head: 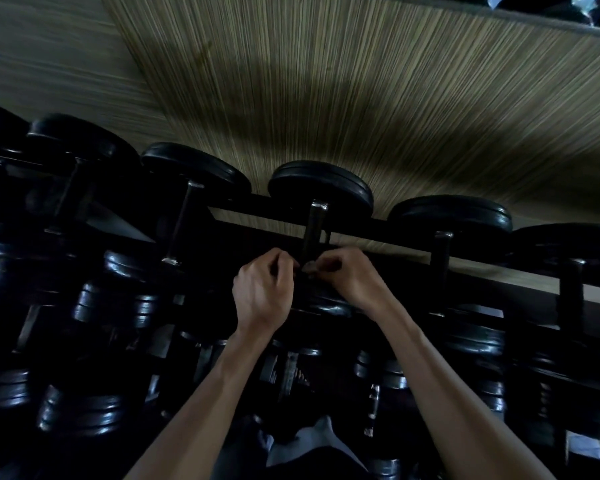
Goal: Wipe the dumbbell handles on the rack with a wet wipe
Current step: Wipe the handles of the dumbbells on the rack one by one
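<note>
Two hands, left hand and right hand, pinch what is probably the wet wipe at one top-tier dumbbell handle; neighbouring handles apparently await wiping.

Striped, wood-grain wall panelling is filling the space above, shadows lying across it, and a pale grey garment is showing at the bottom.

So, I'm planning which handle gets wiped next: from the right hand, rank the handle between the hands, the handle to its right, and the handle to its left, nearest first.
1. Middle handle, at the right hand.
2. Right-side handle.
3. Left-side handle, beyond the left hand.
</note>
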`<state>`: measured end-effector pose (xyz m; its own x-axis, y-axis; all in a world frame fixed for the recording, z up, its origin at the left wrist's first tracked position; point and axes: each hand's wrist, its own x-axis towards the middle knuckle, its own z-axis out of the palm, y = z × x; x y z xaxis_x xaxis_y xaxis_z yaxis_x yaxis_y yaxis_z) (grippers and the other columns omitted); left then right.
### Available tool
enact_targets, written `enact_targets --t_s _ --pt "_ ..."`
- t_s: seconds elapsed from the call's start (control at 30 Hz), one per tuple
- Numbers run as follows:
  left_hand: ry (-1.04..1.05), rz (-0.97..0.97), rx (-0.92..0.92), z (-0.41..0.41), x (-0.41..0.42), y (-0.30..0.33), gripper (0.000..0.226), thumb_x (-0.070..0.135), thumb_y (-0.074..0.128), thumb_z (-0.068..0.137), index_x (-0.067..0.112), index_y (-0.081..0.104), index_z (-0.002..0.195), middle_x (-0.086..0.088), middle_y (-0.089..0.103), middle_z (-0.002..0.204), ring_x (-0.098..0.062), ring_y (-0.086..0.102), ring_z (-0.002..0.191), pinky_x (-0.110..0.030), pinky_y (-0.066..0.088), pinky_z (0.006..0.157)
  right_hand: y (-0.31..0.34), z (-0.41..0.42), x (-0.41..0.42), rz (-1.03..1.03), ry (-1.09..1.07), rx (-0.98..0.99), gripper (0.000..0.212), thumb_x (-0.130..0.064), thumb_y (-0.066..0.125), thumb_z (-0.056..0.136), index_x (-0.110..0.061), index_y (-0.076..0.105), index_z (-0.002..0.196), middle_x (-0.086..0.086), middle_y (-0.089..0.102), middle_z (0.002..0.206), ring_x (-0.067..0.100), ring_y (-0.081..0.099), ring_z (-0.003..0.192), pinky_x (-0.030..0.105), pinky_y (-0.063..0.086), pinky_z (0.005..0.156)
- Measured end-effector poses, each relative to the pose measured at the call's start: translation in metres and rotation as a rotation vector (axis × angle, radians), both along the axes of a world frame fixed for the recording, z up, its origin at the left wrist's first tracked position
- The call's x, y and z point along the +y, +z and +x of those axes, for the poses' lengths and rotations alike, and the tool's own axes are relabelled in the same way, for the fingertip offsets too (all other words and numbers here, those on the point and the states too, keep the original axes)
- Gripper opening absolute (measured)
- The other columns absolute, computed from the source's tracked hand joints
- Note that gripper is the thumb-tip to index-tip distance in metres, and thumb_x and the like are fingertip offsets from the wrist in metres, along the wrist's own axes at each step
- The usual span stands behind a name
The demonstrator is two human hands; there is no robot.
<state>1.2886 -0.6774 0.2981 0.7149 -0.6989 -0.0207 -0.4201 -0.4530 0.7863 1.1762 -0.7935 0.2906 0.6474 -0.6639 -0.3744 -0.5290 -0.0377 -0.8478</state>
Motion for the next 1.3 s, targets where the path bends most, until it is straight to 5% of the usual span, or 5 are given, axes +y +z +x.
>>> enact_targets --t_s 0.23,0.5,0.7,0.83,1.3 --pt "0.002 -0.028 -0.001 0.001 -0.001 0.0 0.036 0.032 0.038 0.093 0.021 0.068 0.075 0.004 0.06 0.052 -0.015 0.056 0.046 -0.024 0.042 0.045 0.005 0.013 -0.005 -0.061 -0.153 -0.1 0.007 -0.001 0.072 0.087 -0.006 0.076 0.087 0.003 0.076 0.089 0.014 0.071 0.072 0.024 0.057 0.068" --pt "-0.023 0.029 0.027 0.001 0.0 0.003 0.029 0.028 0.046 0.096 0.023 0.069 0.08 0.007 0.061 0.056 -0.013 0.059 0.051 -0.017 0.041 0.044 0.008 -0.002 -0.01 -0.069 0.228 0.086 0.012 -0.009 0.07 0.091 -0.015 0.079 0.093 -0.007 0.078 0.092 -0.001 0.07 0.091 0.025 0.056 0.089" --pt "-0.282 0.138 0.384 0.035 -0.01 0.004 0.045 0.025 0.074 0.086 0.024 0.058 0.128 0.009 0.063 0.117 0.0 0.061 0.103 -0.014 0.049 0.087 0.021 -0.006 -0.007 -0.013 -0.002 -0.206 0.013 -0.006 0.075 0.086 -0.014 0.077 0.097 -0.009 0.074 0.087 0.001 0.067 0.082 0.018 0.052 0.074" --pt "-0.437 0.106 0.563 0.046 -0.02 0.019 0.029 0.027 0.074 0.087 0.022 0.068 0.115 0.01 0.072 0.105 0.004 0.065 0.098 -0.008 0.047 0.082 0.029 0.0 -0.007 -0.022 -0.065 -0.272 0.015 -0.012 0.077 0.085 -0.014 0.07 0.099 -0.008 0.07 0.084 0.004 0.065 0.078 0.017 0.051 0.071" --pt "0.054 0.015 0.027 0.047 -0.071 0.006 0.015 0.016 0.061 0.097 0.013 0.073 0.089 0.006 0.066 0.071 -0.004 0.059 0.059 -0.007 0.04 0.048 0.003 -0.009 0.035 0.05 -0.384 -0.114 0.02 -0.021 0.052 0.103 -0.023 0.072 0.098 0.0 0.074 0.082 0.024 0.07 0.077 0.045 0.055 0.068"
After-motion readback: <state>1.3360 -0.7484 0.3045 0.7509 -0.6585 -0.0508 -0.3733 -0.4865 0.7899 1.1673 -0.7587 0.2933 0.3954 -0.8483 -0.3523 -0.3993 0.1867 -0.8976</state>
